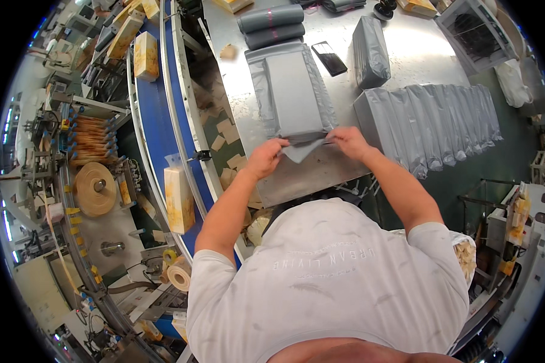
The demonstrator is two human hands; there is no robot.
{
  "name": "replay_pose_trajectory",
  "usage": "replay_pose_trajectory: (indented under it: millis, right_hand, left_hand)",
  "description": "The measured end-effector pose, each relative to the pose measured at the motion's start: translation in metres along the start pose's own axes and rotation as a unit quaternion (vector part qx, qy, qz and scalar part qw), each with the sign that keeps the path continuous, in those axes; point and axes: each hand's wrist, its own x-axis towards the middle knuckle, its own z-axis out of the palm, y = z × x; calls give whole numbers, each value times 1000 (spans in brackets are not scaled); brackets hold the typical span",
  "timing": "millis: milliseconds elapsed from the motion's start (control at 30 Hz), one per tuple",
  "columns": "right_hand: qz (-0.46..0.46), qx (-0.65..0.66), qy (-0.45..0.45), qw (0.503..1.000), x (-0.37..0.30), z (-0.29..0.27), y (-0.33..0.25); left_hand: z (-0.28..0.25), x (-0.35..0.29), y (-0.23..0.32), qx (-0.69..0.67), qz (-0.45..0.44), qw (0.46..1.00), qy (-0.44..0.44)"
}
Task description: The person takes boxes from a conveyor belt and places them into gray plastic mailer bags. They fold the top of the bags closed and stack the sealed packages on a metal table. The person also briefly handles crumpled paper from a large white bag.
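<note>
A grey plastic bag (295, 91) lies flat on the metal table in front of me, with a long box-shaped bulk inside it. Its near end is toward my body, where a loose pointed flap (301, 151) hangs down. My left hand (265, 158) pinches the left corner of that end. At the right corner, the fingers of my right hand (350, 143) are closed on the bag's edge. What exactly is inside the bag is hidden by the plastic.
Filled grey bags (430, 124) stand in a row at the table's right edge, and another filled bag (371, 54) stands behind them. A dark phone (329, 58) and rolled grey bags (271, 27) lie farther back. Left runs a blue conveyor (153, 112) carrying yellow-and-white packs (178, 199).
</note>
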Motion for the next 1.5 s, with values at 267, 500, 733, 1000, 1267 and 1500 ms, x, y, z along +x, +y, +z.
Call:
replay_pose_trajectory:
  millis: [267, 500, 733, 1000, 1267, 1500]
  right_hand:
    - [232, 146, 200, 940, 64, 72, 37]
    - [134, 152, 224, 953, 60, 81, 66]
    - [180, 481, 245, 822, -12, 31, -55]
    - [-26, -311, 289, 905, -180, 7, -80]
    - [131, -182, 549, 805, -227, -168, 37]
    - [270, -205, 524, 781, -262, -321, 201]
  left_hand:
    - [49, 33, -37, -192, -427, 841, 270]
    - [81, 49, 16, -216, -284, 920, 161]
    - [51, -12, 28, -261, -156, 953, -11]
    - [84, 6, 81, -422, -164, 878, -157]
    - [133, 53, 107, -458, -153, 851, -209]
    - [164, 70, 121, -490, -220, 831, -143]
